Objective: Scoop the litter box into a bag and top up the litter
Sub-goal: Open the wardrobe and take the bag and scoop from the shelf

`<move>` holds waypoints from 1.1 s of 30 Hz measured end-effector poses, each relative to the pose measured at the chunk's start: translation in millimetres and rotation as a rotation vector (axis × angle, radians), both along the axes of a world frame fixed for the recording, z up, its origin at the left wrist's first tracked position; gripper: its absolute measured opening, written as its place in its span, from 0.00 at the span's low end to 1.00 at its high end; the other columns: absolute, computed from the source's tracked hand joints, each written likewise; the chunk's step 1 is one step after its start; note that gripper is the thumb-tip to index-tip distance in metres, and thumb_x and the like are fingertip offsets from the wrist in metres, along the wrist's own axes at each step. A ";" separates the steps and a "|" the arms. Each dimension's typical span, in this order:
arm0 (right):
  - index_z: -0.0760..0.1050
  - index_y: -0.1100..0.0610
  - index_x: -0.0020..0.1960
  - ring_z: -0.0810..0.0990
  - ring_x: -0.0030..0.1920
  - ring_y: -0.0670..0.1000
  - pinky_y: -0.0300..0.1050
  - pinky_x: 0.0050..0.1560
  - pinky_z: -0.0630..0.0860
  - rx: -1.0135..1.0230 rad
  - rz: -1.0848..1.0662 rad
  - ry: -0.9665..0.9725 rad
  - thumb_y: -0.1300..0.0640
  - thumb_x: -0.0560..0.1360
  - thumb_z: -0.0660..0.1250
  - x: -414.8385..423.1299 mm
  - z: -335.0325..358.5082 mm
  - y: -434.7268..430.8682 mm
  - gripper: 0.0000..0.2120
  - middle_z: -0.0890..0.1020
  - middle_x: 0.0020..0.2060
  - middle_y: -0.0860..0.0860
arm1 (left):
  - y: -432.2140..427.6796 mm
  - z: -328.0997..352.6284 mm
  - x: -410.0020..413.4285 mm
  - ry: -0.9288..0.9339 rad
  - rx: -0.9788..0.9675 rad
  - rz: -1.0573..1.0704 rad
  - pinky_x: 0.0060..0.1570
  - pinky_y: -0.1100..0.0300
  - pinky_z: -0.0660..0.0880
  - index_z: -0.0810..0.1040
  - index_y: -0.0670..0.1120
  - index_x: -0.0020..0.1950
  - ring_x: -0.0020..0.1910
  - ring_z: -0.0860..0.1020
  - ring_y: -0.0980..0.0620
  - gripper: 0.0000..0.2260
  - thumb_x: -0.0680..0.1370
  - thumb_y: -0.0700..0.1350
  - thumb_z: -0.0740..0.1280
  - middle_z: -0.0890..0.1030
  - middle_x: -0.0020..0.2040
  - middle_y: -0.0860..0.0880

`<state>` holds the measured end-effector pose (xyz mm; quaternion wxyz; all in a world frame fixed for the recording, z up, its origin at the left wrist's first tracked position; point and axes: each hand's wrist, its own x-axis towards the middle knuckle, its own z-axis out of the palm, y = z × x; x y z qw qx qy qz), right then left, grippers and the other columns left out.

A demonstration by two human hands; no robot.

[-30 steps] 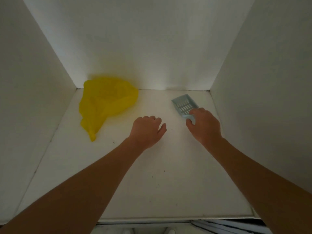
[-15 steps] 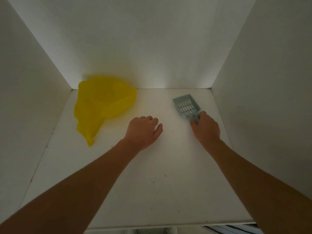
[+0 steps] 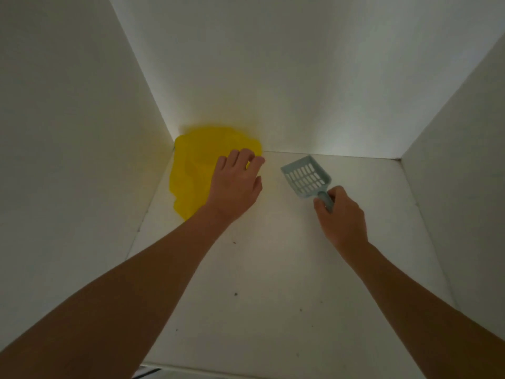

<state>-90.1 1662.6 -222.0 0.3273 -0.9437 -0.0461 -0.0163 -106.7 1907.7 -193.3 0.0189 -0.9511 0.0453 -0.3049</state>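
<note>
A crumpled yellow plastic bag [image 3: 191,170] lies in the back left corner of a white cabinet compartment. My left hand [image 3: 235,184] lies over the bag's right edge with its fingers bent down onto the plastic; whether they pinch it is hidden. A pale blue slotted litter scoop [image 3: 306,176] lies on the shelf floor right of the bag, blade pointing toward the back wall. My right hand [image 3: 341,217] grips the scoop's handle from the near side. No litter box is in view.
White walls close in the compartment at the left [image 3: 68,160], back [image 3: 287,77] and right [image 3: 464,187]. The white shelf floor [image 3: 259,283] carries a few dark specks. Its front edge runs along the bottom of the view.
My left hand has moved from the middle of the shelf floor back and left onto the yellow bag. My right hand has slid down the scoop's handle and closed round it.
</note>
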 end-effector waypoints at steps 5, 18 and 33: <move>0.70 0.53 0.49 0.75 0.34 0.42 0.36 0.30 0.64 -0.021 0.004 0.014 0.49 0.81 0.63 -3.4 -0.5 16.8 0.08 0.77 0.36 0.46 | 35.2 1.0 -2.1 0.256 -0.086 0.322 0.66 0.43 0.62 0.68 0.49 0.71 0.71 0.65 0.41 0.29 0.72 0.60 0.65 0.66 0.73 0.42; 0.70 0.54 0.50 0.75 0.33 0.43 0.36 0.30 0.64 -0.023 0.010 -0.014 0.50 0.81 0.63 -16.1 2.3 48.0 0.08 0.77 0.36 0.47 | 47.7 -17.6 -30.2 0.086 -0.416 0.347 0.69 0.43 0.61 0.78 0.52 0.46 0.67 0.70 0.44 0.26 0.66 0.73 0.63 0.74 0.66 0.47; 0.71 0.54 0.50 0.77 0.33 0.47 0.42 0.33 0.73 -0.021 -0.065 -0.001 0.49 0.80 0.63 -22.8 -0.3 32.6 0.09 0.78 0.36 0.48 | 25.0 -13.9 -20.9 0.277 -0.194 -0.045 0.74 0.39 0.53 0.50 0.45 0.80 0.79 0.49 0.41 0.48 0.69 0.73 0.57 0.49 0.80 0.40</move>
